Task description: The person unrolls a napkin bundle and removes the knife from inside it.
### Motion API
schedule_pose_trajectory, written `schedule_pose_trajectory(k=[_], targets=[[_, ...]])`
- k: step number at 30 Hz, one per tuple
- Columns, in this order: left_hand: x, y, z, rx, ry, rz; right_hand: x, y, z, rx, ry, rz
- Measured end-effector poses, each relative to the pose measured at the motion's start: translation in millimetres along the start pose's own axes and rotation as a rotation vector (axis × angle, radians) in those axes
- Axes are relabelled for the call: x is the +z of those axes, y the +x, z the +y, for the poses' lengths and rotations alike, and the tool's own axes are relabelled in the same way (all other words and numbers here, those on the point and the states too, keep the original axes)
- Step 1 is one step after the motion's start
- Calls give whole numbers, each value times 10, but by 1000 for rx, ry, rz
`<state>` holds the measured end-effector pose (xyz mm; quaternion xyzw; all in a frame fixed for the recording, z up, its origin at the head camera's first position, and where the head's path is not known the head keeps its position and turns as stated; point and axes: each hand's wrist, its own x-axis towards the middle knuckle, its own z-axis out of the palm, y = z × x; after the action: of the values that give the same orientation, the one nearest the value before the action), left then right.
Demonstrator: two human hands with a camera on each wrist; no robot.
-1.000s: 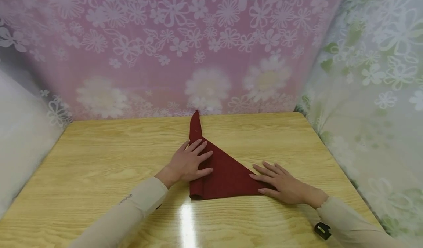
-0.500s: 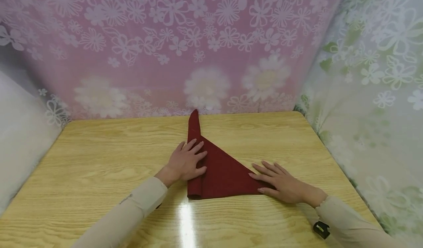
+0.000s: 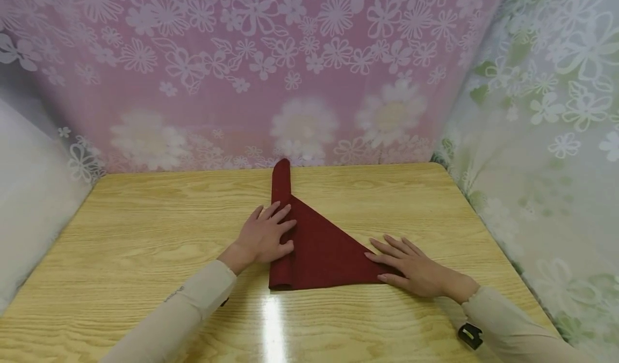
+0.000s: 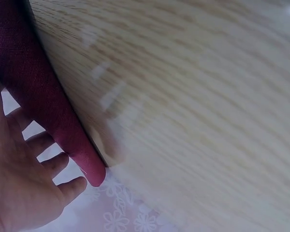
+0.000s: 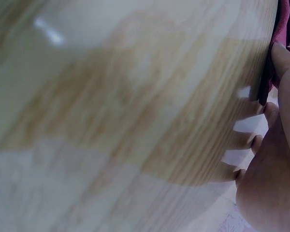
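A dark red cloth (image 3: 329, 250) lies on the table, its flat part narrowing to a corner at the right. Along its left edge runs a rolled band (image 3: 281, 178), which reaches the far table edge. My left hand (image 3: 263, 237) rests across this roll with spread fingers. The left wrist view shows the roll (image 4: 43, 92) from the side, fingertips right along it. My right hand (image 3: 418, 269) lies over the cloth's right corner, fingers extended, covering the tip. In the right wrist view the thumb of that hand (image 5: 275, 140) touches the cloth's edge (image 5: 270, 63).
The wood-grain table (image 3: 159, 229) carries the cloth. Behind it hangs a pink flowered curtain (image 3: 217, 94), and another flowered curtain (image 3: 546, 153) borders the right side. A small black device (image 3: 470, 336) hangs under the right sleeve (image 3: 512, 322).
My left hand has slid a little to the left together with the roll, whose far end looks rounder now. The right hand has stayed on the corner.
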<state>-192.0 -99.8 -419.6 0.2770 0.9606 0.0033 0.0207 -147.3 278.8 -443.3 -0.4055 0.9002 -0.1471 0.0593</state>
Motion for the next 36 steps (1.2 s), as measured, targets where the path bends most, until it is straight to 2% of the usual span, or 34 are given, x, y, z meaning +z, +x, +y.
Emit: schedule_pose_trajectory(k=[18, 25, 31, 36], targets=[[5, -147, -134, -23, -55, 64, 10, 7, 2, -15, 1, 15], [42, -242, -259, -25, -66, 110, 20, 2, -6, -6, 2, 13], [31, -372, -382, -36, -77, 115, 29, 5, -7, 0, 20, 15], [28, -424, -410, -29, -62, 102, 51, -2, -1, -10, 26, 27]])
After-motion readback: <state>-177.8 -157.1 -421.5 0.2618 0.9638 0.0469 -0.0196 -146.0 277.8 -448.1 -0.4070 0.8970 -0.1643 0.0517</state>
